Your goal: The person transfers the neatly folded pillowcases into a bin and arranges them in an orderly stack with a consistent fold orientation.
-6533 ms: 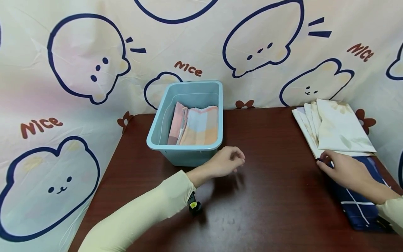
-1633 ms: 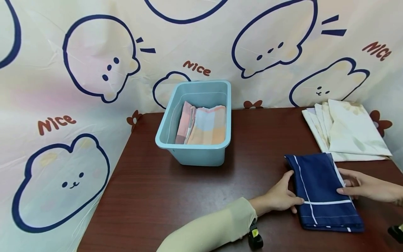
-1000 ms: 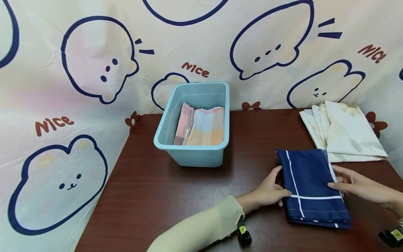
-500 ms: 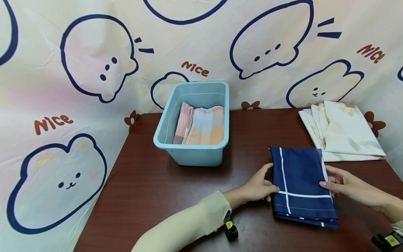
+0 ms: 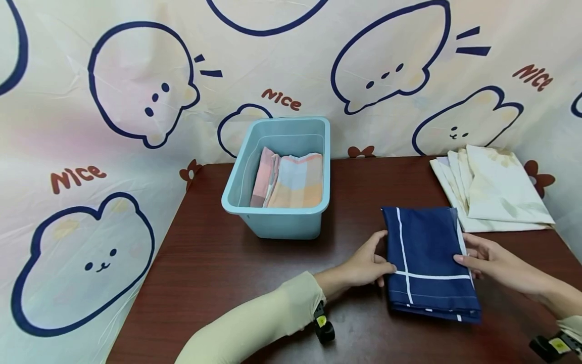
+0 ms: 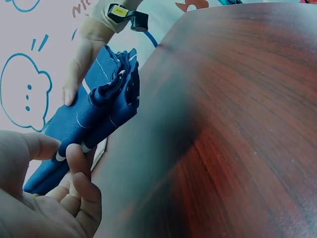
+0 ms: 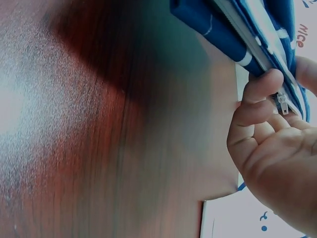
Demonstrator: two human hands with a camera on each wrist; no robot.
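A folded navy cloth (image 5: 427, 247) with white lines is held between both hands, right of the middle in the head view. My left hand (image 5: 361, 265) pinches its left edge, thumb on top and fingers curled beneath. My right hand (image 5: 497, 260) grips the opposite edge in the same way. In the right wrist view a zipper pull (image 7: 283, 103) shows between the layers, near the fingers. The left wrist view shows the cloth's thick folded layers (image 6: 106, 99) raised above the table, with a shadow under them. The undersides of the fingers are hidden in the head view.
A light blue plastic bin (image 5: 286, 222) with folded pink and pastel checked cloths (image 5: 297, 182) stands at the back, left of my hands. Folded cream cloths (image 5: 504, 192) lie at the back right of the dark wooden table (image 5: 218, 283). A printed curtain (image 5: 136, 76) hangs behind.
The navy cloth first lay at the right beside the cream cloths, with only my right hand at it. Both hands have since taken hold of it and moved it left.
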